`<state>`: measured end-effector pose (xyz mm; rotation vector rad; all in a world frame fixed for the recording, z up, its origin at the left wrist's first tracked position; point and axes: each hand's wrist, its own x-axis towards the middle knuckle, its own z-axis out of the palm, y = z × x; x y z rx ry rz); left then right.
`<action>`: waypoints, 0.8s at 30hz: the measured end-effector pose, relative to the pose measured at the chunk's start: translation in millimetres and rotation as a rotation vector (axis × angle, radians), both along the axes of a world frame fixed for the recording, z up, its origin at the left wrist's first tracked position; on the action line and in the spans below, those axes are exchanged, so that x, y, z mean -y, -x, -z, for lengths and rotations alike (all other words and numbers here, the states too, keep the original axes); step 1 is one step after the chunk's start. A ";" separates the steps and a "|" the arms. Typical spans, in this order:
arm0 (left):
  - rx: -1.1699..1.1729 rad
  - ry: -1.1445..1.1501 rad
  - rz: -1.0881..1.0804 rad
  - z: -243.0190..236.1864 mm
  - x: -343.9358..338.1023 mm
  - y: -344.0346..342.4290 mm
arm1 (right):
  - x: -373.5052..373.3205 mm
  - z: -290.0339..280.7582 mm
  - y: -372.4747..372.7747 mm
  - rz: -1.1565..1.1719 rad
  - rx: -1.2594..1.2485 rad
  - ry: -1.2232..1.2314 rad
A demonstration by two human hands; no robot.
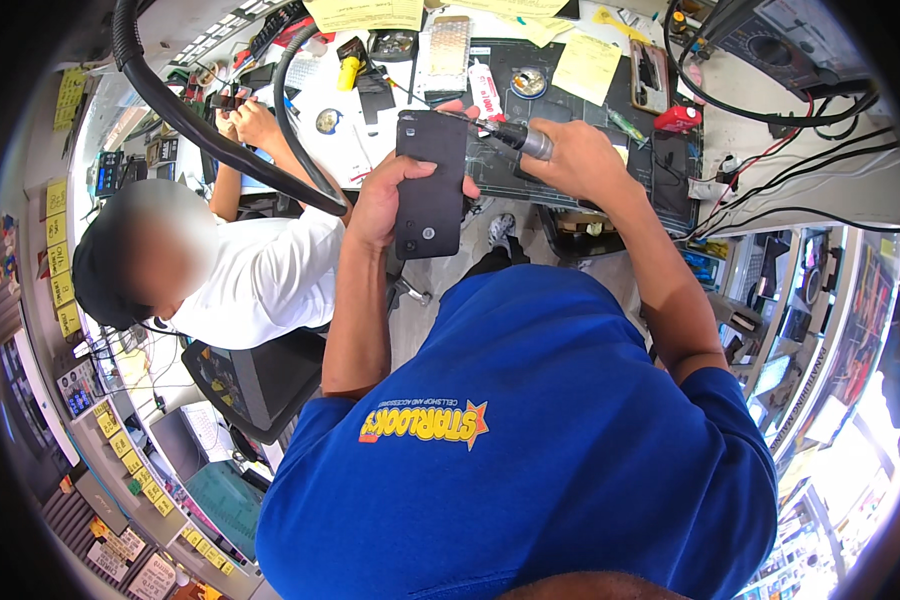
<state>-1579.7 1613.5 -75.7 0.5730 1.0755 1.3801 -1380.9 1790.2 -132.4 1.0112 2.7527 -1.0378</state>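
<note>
My left hand [385, 198] is closed around a black phone [432, 195], thumb across its flat dark face and fingertips showing past the far edge. The phone is held upright in front of me, over the bench's near edge. In the grip of my right hand [582, 162] is a thin-tipped hand tool [515, 137] with a grey and dark barrel. Its slim end points left at the phone's upper right corner; whether the tip touches cannot be made out. The exact kind of tool is unclear.
A dark work mat [600, 130] carries a white-and-red tube [485, 92], yellow notes [587, 68] and a red object [678, 119]. A multimeter [770, 50] and cables stand right. Close on my left sits a co-worker in a white shirt [270, 270]; a thick black hose [205, 140] arches between.
</note>
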 end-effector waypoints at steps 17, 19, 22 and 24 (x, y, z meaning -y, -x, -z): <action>0.095 -0.051 -0.023 8.8 -7.5 0.5 | -4.2 -0.5 1.5 0.036 0.011 0.061; 0.124 -0.053 -0.043 8.3 -9.4 -2.5 | -3.5 -0.2 0.8 0.033 0.004 0.065; 0.136 -0.035 -0.059 8.8 -10.9 -2.1 | -2.9 0.1 0.0 0.024 0.000 0.062; 0.127 -0.050 -0.048 8.1 -11.1 -3.0 | -3.9 -0.3 1.6 0.031 0.007 0.039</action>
